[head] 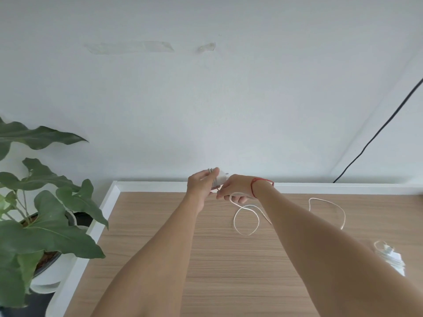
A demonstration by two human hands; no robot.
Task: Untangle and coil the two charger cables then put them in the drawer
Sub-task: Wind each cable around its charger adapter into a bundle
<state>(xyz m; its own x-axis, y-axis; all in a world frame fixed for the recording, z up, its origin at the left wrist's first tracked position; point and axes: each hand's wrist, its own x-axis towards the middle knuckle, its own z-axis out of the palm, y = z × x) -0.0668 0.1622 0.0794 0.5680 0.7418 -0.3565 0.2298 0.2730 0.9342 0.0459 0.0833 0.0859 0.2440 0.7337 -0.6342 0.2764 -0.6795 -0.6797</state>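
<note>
My left hand [201, 183] grips a white charger plug [218, 178] with cable turns wound round it, held above the far edge of the wooden table [160, 236]. My right hand [235, 188] pinches the white cable [246, 219] just beside the plug. The loose length drops to the table, makes a loop, passes behind my right forearm and ends in an arc on the right. A second white charger [392, 257], wrapped in its own cable, lies at the table's right side, partly hidden by my right arm.
A potted plant [39, 213] in a white pot stands left of the table. The table has a white raised rim [320, 186] against the wall. A black cord [377, 133] runs down the wall at the right. No drawer is in view.
</note>
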